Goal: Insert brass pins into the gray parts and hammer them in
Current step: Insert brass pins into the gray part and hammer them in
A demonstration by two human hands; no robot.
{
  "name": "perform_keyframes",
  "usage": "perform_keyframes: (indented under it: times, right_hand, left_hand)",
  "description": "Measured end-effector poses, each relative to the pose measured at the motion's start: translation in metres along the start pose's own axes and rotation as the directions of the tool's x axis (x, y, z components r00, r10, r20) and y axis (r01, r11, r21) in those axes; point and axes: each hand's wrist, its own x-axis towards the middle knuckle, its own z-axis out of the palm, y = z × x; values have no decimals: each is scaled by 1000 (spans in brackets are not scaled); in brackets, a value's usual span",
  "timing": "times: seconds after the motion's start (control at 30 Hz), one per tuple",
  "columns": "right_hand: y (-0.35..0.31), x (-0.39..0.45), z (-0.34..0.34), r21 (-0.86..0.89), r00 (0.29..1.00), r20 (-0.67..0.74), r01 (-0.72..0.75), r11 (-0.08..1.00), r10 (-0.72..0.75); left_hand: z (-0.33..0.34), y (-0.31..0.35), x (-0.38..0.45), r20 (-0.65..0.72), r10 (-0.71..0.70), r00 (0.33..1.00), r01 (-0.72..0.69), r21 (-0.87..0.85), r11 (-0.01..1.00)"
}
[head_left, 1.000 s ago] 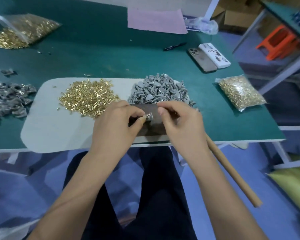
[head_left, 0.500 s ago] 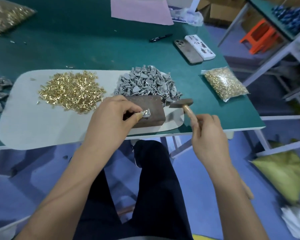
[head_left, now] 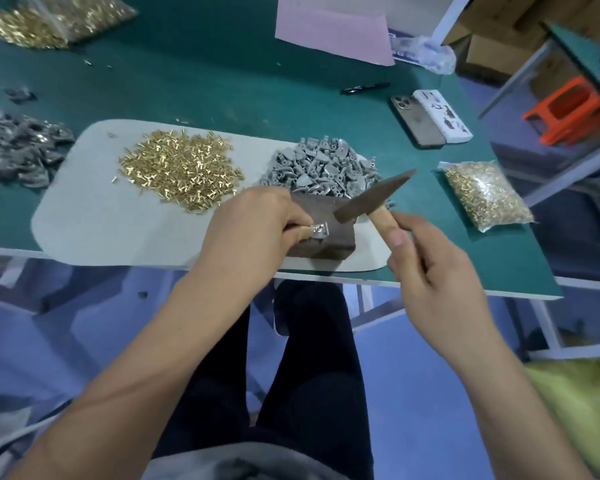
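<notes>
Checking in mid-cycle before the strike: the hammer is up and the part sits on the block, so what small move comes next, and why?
Probably bring the hammer down onto the gray part. The left hand pinches the part on the dark block, and the right hand holds the hammer head raised just above it, not touching.

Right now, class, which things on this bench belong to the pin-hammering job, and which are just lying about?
In the job:
left hand pinching the gray part
dark block
right hand gripping the hammer
loose brass pins
pile of gray parts

Lying about:
phone
white box
black pen
pink sheet
</notes>
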Motion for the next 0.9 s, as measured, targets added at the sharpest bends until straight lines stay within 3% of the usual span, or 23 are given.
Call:
perform_keyframes:
  times: [0.27, 0.4, 0.53, 0.67, 0.8, 0.9]
  right_hand:
    - [-9, 4, 4, -78, 997, -82, 2, 997, -9]
    - [-11, 5, 12, -176, 1000, 7, -23, 984, 25]
    - [-12, 8, 8, -68, 987, -159, -2, 998, -9]
    - [-14, 3, 15, -257, 999, -34, -2, 967, -7]
    - [-7, 4, 12, -83, 985, -173, -26, 996, 12]
    - [-5, 3, 13, -179, 998, -61, -42, 983, 32]
  left_hand:
    - [1, 0, -2, -24, 2, 1000, 0, 72, 997]
    - [-2, 1, -2, -45, 1, 999, 5, 137, 991]
    - [-2, 2, -2, -36, -6, 999, 11, 154, 988]
    - [-3, 2, -2, -35, -29, 999, 34, 156, 987]
    - [-4, 2, -2, -25, -39, 999, 42, 150, 988]
    - [-4, 1, -2, -29, -53, 998, 56, 128, 990]
